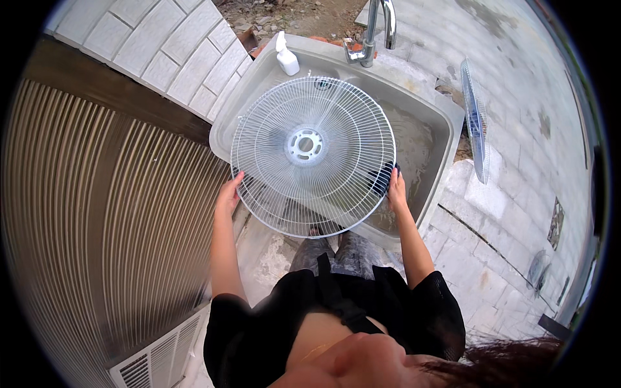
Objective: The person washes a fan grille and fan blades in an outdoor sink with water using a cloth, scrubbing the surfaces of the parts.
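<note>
A round white wire fan grille (305, 120) is held up over the near part of the sink, its flat hub ring toward me. My left hand (229, 193) grips its rim on the left, thumb in front and the other fingers mostly hidden behind. On the right side, my right hand (397, 191) closes round the rim. A dark, soft-looking item (381, 179) shows through the wires beside my right fingers; its kind is hard to make out. The grey sink (446, 132) has two basins, and cloudy water (414, 136) lies in the right one.
A white spray bottle (287, 58) stands at the sink's back left. The chrome tap (368, 46) rises from the back edge. Another fan grille (475, 123) leans upright on the paving (517, 161) to the right. A ribbed brown panel (152, 213) borders the left.
</note>
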A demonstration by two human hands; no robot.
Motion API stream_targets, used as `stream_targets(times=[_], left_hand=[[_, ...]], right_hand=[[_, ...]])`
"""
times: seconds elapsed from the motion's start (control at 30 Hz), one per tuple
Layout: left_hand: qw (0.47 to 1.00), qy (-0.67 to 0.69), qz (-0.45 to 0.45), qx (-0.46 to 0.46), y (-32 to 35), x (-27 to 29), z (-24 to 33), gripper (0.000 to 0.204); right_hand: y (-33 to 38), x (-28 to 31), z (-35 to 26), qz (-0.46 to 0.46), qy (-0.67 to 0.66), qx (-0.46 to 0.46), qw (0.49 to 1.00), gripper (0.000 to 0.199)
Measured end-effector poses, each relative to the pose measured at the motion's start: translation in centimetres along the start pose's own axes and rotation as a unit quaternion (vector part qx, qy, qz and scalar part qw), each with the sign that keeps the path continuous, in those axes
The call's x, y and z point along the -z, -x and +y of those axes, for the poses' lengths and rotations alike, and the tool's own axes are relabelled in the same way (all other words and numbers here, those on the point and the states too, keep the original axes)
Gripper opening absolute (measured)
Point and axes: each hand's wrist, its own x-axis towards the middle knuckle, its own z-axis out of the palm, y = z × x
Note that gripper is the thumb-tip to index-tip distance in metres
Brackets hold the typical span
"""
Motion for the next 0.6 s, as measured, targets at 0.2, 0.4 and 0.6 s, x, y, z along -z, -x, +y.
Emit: stream_targets(times=[0.2, 0.4, 0.6], left_hand=[[0.991, 0.06, 0.11, 0.052, 4.7, 2.6, -7.1, 0.041], [0.983, 0.109, 0.107, 0.098, 8.0, -1.9, -9.1, 0.063], [0.972, 0.181, 0.109, 0.098, 8.6, -7.0, -8.9, 0.071]], right_hand=[[-8.7, -5.2, -6.3, -0.166, 0.133, 0.07, 0.975, 0.038], [-16.9, -8.9, -6.0, -0.053, 0.38, 0.171, 0.908, 0.04], [-15.0, -1.7, -5.4, 0.084, 0.496, 0.059, 0.862, 0.035]])
